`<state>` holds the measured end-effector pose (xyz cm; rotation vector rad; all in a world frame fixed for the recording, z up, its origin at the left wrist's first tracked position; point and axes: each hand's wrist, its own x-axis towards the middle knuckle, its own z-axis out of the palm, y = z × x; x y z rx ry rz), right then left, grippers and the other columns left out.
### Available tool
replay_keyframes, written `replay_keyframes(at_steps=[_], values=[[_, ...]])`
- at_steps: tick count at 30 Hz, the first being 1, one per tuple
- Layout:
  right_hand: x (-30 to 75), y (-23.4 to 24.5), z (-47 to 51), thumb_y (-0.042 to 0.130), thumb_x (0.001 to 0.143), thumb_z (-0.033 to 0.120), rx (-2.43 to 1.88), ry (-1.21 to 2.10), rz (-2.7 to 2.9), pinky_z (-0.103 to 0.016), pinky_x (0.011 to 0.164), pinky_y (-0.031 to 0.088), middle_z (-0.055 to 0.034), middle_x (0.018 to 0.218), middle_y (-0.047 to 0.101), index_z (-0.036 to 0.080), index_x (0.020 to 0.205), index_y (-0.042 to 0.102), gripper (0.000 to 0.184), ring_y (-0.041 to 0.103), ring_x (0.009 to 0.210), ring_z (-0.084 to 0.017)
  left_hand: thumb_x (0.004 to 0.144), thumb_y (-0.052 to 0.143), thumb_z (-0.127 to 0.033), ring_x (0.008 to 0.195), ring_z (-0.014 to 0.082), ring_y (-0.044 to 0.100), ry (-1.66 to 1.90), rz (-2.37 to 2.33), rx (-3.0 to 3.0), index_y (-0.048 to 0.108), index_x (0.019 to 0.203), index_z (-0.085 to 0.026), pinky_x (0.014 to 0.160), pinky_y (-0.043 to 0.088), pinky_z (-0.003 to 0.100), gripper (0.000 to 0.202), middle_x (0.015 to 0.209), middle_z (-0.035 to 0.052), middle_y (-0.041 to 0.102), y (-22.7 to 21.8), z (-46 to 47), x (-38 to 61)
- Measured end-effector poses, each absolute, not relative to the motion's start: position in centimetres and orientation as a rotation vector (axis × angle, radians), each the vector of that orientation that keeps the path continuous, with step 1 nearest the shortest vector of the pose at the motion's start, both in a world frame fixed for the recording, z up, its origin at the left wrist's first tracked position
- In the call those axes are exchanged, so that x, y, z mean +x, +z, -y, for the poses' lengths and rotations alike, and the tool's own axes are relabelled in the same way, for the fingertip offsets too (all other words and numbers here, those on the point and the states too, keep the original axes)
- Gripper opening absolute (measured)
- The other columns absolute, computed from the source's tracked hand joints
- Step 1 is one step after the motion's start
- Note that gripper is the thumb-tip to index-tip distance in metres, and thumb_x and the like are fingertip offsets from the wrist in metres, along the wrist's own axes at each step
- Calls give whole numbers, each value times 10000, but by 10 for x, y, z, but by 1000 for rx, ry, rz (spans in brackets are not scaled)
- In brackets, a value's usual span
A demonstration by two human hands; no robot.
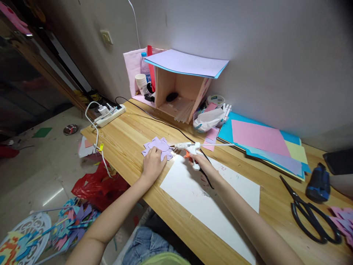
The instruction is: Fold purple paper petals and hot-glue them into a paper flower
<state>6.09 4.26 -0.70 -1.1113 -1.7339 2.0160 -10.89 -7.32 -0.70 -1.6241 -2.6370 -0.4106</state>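
My right hand (199, 161) is wrapped round a white glue gun (190, 146) with an orange trigger. A long glue stick (217, 144) sticks out of its back end. The gun's nozzle points left, close to a pile of lilac paper pieces (157, 142) on the wooden table. My left hand (154, 160) rests on the near side of those pieces, fingers bent over them; its grip underneath is partly hidden. Below the gun lies a white sheet of paper (187, 191) with small coloured marks, and my right forearm crosses over it.
Black scissors (306, 213) and a blue-black tool (318, 184) lie at the right. Coloured paper sheets (259, 138) are stacked by the wall. A cardboard box (176, 88) stands at the back. The power strip (110, 116) sits at the left edge; a black cable (165, 123) crosses the table.
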Motion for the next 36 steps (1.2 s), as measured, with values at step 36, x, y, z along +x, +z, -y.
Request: replay_keyframes(at_steps=[36], values=[[49, 16, -38, 434, 779, 410, -1128, 1728, 2202, -256, 547, 281, 10, 585, 478, 182, 548, 463, 326, 417, 565, -127, 855, 397, -270, 848, 195, 521, -483, 2580, -1615, 619, 867, -188, 673, 400, 293, 238, 879, 73, 557, -15, 77, -104]])
